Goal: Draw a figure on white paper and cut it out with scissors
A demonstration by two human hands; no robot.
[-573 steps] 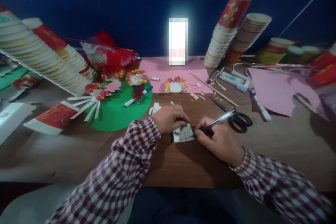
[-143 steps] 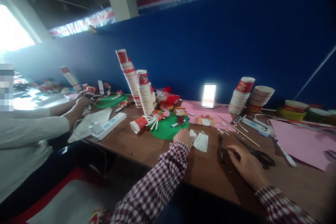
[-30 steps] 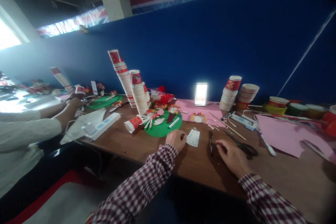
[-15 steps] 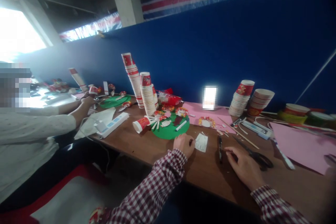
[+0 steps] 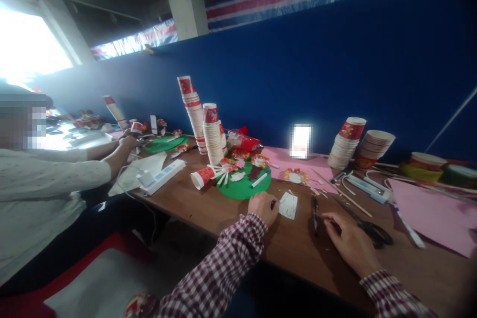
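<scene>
My left hand [image 5: 264, 208] rests on the table with its fingers curled, fingertips at the left edge of a small white paper [image 5: 288, 205] with dark line drawing. Whether it grips anything is hidden. My right hand [image 5: 350, 243] lies on its side on the table, thumb and forefinger apart, nothing between them. A dark pen [image 5: 315, 216] lies just left of its fingertips. Black-handled scissors [image 5: 374, 231] lie beyond it, partly behind the hand. A green disc [image 5: 238, 190] beyond my left hand carries a white marker [image 5: 260, 180] and paper pieces.
Paper cup stacks [image 5: 213, 141] stand at the back left, others [image 5: 346, 144] at the back right. A tipped cup [image 5: 202, 177], a power strip [image 5: 164, 178] and pink sheets [image 5: 428, 213] lie on the table. A glowing screen [image 5: 300, 141] stands behind. Another person [image 5: 48, 174] works on the left.
The view has shifted slightly, so everything sits a little further right and lower. Both hands keep nearly the same place and pose on the table.
</scene>
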